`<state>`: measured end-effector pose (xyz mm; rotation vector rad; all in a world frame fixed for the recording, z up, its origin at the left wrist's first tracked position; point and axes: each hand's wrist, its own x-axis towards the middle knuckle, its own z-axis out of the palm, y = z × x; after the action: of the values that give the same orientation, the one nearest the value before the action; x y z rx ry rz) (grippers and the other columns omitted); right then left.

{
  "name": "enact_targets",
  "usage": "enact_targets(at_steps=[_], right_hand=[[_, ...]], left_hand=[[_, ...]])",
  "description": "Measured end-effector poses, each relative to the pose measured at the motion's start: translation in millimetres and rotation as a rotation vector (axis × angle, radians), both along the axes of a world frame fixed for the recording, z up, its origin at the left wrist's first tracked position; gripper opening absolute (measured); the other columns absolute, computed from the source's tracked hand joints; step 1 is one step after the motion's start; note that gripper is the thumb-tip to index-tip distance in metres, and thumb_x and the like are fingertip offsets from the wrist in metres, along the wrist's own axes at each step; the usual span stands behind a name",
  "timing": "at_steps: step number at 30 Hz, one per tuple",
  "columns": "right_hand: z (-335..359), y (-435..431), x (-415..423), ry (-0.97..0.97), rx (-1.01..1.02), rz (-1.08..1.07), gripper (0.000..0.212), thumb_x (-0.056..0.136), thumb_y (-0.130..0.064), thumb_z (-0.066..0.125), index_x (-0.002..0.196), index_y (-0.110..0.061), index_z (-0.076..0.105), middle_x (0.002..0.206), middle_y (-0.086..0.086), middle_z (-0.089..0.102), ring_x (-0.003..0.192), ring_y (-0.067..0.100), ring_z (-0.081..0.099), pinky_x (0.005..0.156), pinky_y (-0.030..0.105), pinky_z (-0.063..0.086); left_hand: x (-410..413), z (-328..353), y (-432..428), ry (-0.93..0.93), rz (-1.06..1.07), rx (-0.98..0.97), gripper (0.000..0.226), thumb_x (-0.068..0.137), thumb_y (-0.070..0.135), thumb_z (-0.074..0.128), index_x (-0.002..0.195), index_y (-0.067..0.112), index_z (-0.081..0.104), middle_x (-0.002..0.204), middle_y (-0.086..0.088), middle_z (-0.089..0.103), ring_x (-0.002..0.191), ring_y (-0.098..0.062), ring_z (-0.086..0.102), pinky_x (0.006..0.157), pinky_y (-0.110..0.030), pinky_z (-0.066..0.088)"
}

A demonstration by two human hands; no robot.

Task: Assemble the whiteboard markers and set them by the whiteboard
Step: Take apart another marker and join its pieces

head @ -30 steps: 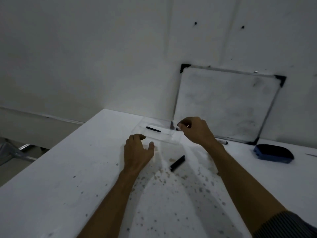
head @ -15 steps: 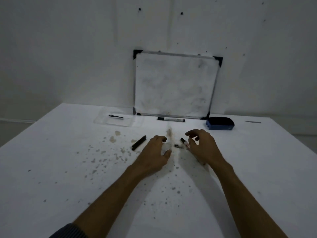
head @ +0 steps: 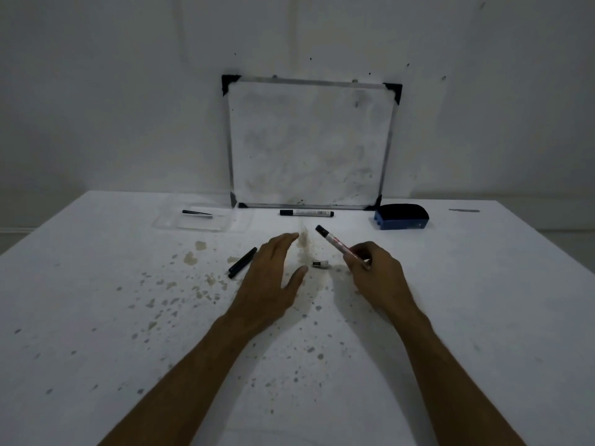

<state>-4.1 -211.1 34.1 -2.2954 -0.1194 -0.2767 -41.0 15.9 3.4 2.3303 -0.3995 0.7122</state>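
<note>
My right hand (head: 375, 275) grips a marker barrel (head: 335, 242) with a dark tip, tilted up and to the left above the table. A small white end piece (head: 320, 263) lies on the table between my hands. My left hand (head: 273, 278) hovers flat and open, holding nothing. Just left of it lies a black marker cap (head: 242, 263). An assembled marker (head: 306, 213) lies in front of the whiteboard (head: 309, 143), which leans on the wall.
A clear plastic tray (head: 196, 222) at the back left holds a thin black part (head: 197, 213). A blue eraser (head: 401, 216) sits right of the whiteboard. The white table (head: 96, 317) is speckled with stains. A thin dark object (head: 463, 210) lies at the far right.
My right hand has lifted the marker barrel off the table and tilted it up. My left hand has spread open. Before that, both hands came back from the tray.
</note>
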Motion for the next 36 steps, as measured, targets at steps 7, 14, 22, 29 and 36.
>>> enact_targets(at_steps=[7, 14, 22, 29, 36], right_hand=[[9, 19, -15, -0.046, -0.074, 0.354, 0.031, 0.094, -0.056, 0.059, 0.116, -0.036, 0.069, 0.1, -0.033, 0.06, 0.088, -0.017, 0.058, 0.078, 0.002, 0.036], [17, 35, -33, -0.025, 0.035, 0.452, 0.036, 0.089, -0.063, 0.06, 0.116, -0.04, 0.067, 0.1, -0.031, 0.068, 0.094, -0.013, 0.064, 0.078, 0.015, 0.052], [-1, 72, -45, 0.018, 0.113, 0.409, 0.054, 0.1, -0.065, 0.032, 0.141, -0.032, 0.044, 0.118, -0.01, 0.067, 0.101, 0.0, 0.061, 0.074, 0.009, 0.04], [2, 125, -3, -0.094, -0.148, 0.479, 0.033, 0.106, -0.039, 0.044, 0.131, -0.023, 0.057, 0.11, -0.001, 0.061, 0.087, 0.009, 0.061, 0.076, 0.024, 0.044], [-10, 152, 25, -0.121, -0.246, 0.535, 0.016, 0.094, -0.037, 0.068, 0.109, -0.041, 0.065, 0.109, -0.009, 0.051, 0.084, -0.002, 0.059, 0.069, 0.006, 0.039]], left_hand=[[-9, 30, 11, -0.311, -0.031, 0.381, 0.061, 0.092, 0.045, 0.076, 0.142, 0.012, 0.063, 0.135, -0.009, 0.071, 0.131, -0.033, 0.061, 0.112, -0.051, 0.045], [-25, 41, 30, -0.284, -0.104, 0.341, 0.03, 0.089, 0.033, 0.081, 0.111, 0.013, 0.078, 0.099, -0.002, 0.079, 0.094, -0.025, 0.071, 0.086, -0.04, 0.047], [-49, 36, 107, 0.055, 0.033, 0.103, 0.028, 0.106, 0.027, 0.059, 0.126, 0.012, 0.071, 0.109, -0.006, 0.072, 0.091, -0.019, 0.065, 0.077, -0.033, 0.053], [-39, 19, 142, 0.083, 0.376, -0.08, 0.028, 0.109, 0.031, 0.052, 0.118, 0.014, 0.072, 0.098, -0.004, 0.075, 0.085, -0.024, 0.069, 0.072, -0.038, 0.056], [-37, 14, 146, 0.076, 0.267, -0.102, 0.032, 0.108, 0.044, 0.052, 0.117, 0.022, 0.073, 0.076, 0.007, 0.07, 0.066, -0.015, 0.066, 0.06, -0.034, 0.053]])
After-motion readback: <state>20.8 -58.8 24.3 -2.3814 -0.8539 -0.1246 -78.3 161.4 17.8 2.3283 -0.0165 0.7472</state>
